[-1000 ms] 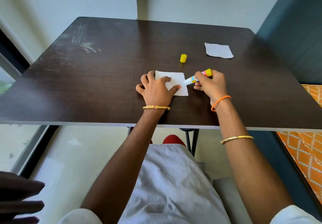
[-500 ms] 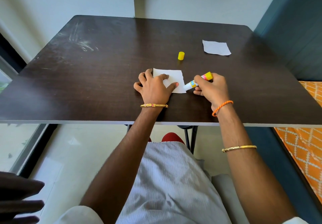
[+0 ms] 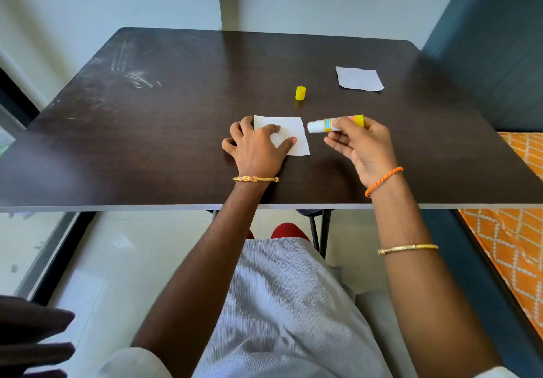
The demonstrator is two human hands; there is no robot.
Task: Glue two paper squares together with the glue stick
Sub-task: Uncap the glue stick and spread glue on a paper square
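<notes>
A white paper square [image 3: 291, 131] lies flat near the middle of the dark table [image 3: 147, 131]. My left hand [image 3: 255, 148] presses on its left part with fingers spread, thumb and forefinger on the sheet. My right hand [image 3: 361, 145] holds the uncapped glue stick [image 3: 332, 123] lifted just right of the sheet, its white tip pointing left and clear of the paper. A second white paper square [image 3: 360, 78] lies at the far right of the table. The yellow cap [image 3: 300, 93] stands beyond the near sheet.
The table's front edge [image 3: 176, 207] runs just before my wrists. A dark teal seat back [image 3: 493, 54] rises at the right, with an orange patterned cushion [image 3: 517, 230] below it. Walls stand behind the table.
My right hand has lifted the glue stick off the near sheet's right edge and turned palm-up, bringing the stick level. My left hand stays pressed on the sheet.
</notes>
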